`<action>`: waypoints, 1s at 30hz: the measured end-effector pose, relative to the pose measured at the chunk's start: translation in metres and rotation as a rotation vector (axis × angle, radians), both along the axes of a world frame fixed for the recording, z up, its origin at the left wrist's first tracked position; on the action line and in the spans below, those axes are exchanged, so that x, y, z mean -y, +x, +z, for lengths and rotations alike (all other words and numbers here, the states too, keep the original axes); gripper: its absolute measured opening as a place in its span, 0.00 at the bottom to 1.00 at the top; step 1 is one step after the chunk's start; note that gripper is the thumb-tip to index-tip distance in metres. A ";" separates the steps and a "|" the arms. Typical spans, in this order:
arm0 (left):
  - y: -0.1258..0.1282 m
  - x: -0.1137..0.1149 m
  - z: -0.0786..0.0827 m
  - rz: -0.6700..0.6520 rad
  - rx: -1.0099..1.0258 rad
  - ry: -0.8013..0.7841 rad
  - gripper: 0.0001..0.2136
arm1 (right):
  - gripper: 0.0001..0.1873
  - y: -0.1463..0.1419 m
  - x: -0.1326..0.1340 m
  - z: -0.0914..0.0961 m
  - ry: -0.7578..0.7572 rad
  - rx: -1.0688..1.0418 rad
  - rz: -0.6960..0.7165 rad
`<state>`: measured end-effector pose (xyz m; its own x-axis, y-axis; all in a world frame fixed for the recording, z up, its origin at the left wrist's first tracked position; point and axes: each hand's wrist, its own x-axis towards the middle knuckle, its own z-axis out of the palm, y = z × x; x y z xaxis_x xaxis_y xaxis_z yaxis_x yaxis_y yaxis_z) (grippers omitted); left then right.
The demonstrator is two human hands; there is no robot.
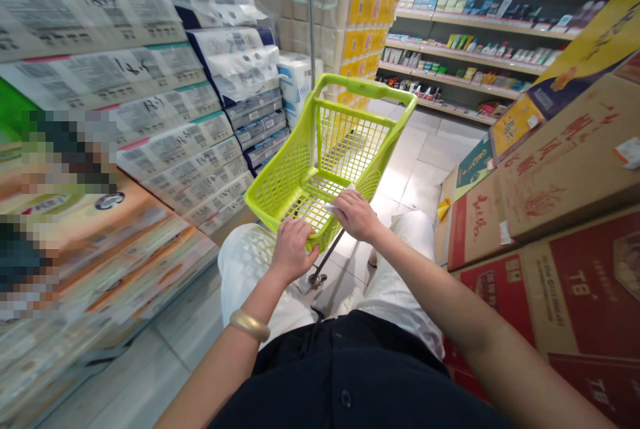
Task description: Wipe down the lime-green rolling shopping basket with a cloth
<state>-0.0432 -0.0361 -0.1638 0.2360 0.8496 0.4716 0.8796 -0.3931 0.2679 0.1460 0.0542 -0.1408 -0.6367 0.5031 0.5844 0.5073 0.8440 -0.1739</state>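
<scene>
The left hand (295, 249) curls snugly over the near rim of one green basket (290, 172); the right hand (356, 214) bends its fingers round one white scrap (330, 208), farther along. The basket, mid-frame, stretches away from both hands, its long axis slanting upper right.

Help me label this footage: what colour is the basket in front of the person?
The basket is bright yellow-green, seen best in the head view.

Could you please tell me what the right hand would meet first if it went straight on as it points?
The right hand would probably meet the left wall of the green basket, though with depth unclear it might touch the basket's floor first.
</scene>
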 end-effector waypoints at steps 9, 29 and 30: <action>-0.001 0.003 -0.002 -0.010 -0.006 0.025 0.06 | 0.11 -0.020 0.043 -0.013 0.002 0.021 0.168; -0.005 0.009 -0.002 0.000 0.040 0.028 0.04 | 0.11 0.012 -0.012 0.003 0.012 0.017 0.044; -0.004 0.008 -0.001 0.003 0.045 0.027 0.04 | 0.12 0.013 -0.015 0.003 -0.004 -0.016 -0.007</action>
